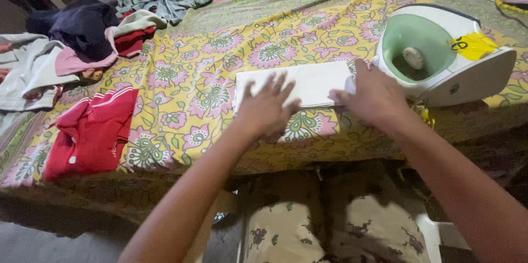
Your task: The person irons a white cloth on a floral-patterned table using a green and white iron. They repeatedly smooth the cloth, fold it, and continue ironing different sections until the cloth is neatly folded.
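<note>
At centre frame, the left hand (268, 108) lies spread and flat on a folded white cloth (308, 83), pinning it; the right hand (374, 97) presses its right edge, beside the parked iron (440, 56).

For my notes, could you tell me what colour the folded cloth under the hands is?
White folded cloth, plain; head view.

You see a white cloth (308, 82) folded into a flat rectangle, lying level on the yellow flowered sheet just right of the frame's centre, its near edge partly hidden from you.
</note>
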